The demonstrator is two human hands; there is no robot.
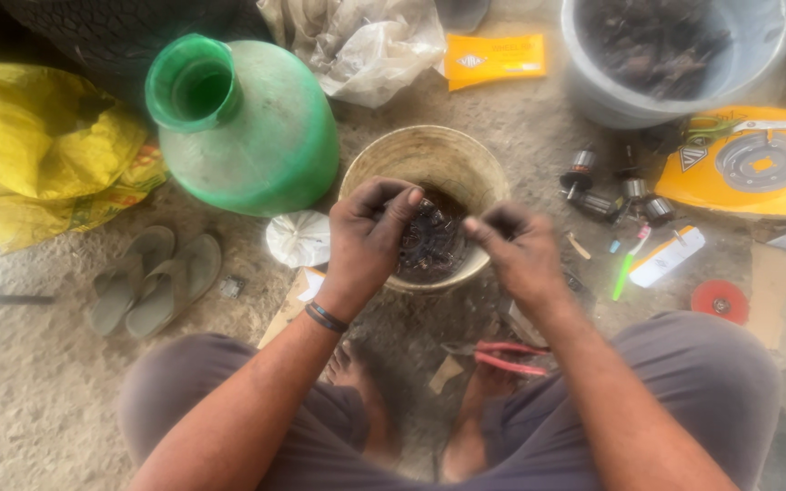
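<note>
I sit over a small cream bucket (429,155) with dark greasy metal parts (434,241) lying in oily liquid at its bottom. My left hand (367,238) hovers over the bucket's near left rim, its dirty fingers curled around a small dark part. My right hand (518,250) is over the near right rim, fingers pinched together, pointing toward the left hand. What the right fingers hold is too blurred to tell. A dark band circles my left wrist.
A green jug (256,136) stands left of the bucket, a grey tub of parts (593,86) at back right. Yellow bags (38,145), sandals (152,277), red-handled pliers (502,356), small motor parts (611,195), a green toothbrush (628,264) and yellow packets (748,168) lie around on the floor.
</note>
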